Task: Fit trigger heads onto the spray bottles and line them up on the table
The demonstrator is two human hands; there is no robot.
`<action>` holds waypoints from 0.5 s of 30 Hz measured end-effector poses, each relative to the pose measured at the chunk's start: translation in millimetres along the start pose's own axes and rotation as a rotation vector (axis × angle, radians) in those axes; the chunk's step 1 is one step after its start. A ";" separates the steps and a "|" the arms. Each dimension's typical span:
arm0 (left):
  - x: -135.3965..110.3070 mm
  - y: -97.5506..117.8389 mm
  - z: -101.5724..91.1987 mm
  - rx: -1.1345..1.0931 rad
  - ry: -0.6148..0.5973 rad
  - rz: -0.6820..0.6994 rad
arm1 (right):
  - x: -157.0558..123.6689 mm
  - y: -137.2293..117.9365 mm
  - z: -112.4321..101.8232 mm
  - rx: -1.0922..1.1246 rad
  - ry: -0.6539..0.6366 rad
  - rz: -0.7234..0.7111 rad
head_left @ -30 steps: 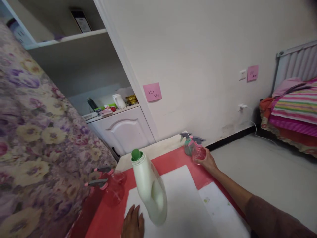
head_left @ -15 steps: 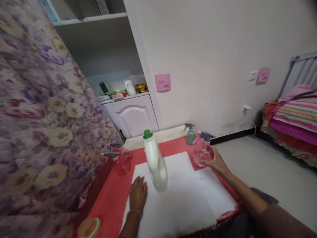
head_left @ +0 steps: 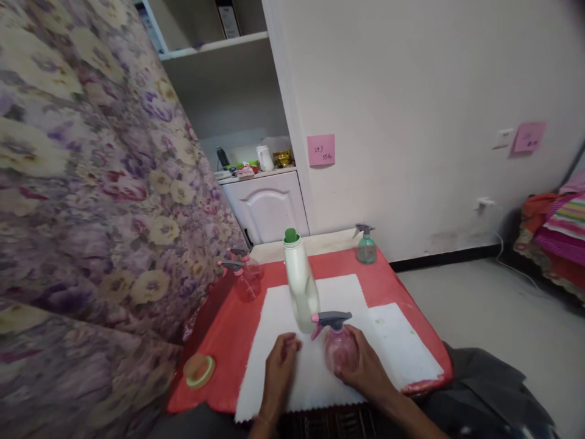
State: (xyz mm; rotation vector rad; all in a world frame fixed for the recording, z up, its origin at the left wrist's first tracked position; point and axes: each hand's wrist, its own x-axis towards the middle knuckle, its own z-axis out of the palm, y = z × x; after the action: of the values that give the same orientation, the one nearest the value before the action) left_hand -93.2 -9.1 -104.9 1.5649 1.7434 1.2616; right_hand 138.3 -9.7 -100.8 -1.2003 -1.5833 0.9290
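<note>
My right hand (head_left: 363,366) is wrapped round the clear pink body of a spray bottle (head_left: 336,350) with a grey and pink trigger head. The bottle is held close to me, over the white cloth (head_left: 315,390). To its left is my left hand (head_left: 282,363), fingers loosely curled and slightly apart, with nothing in them. Just beyond both hands a tall pale green jug-like bottle (head_left: 301,283) stands on the cloth. Something green (head_left: 290,233) sits in its open mouth.
Two pink spray bottles (head_left: 247,285) stand at the left edge of the red-covered table (head_left: 219,341). A green spray bottle (head_left: 366,249) is at the far right corner. A round lid-like item (head_left: 199,371) lies front left. A floral curtain (head_left: 114,231) hangs along the left.
My right hand has brought the pink spray bottle from the table's right side to the front of me. My left hand has lifted from lying flat and curled its fingers. The view has shifted right.
</note>
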 end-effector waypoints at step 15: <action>-63.5 57.2 59.5 -0.087 -0.083 0.107 | -9.8 33.3 -1.5 -0.008 -0.042 -0.113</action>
State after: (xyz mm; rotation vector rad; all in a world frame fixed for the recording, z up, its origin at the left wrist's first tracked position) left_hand 0.0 -54.9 -97.5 1.6549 1.5510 1.2864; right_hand 150.1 -11.1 -133.5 -1.0919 -1.6722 0.8810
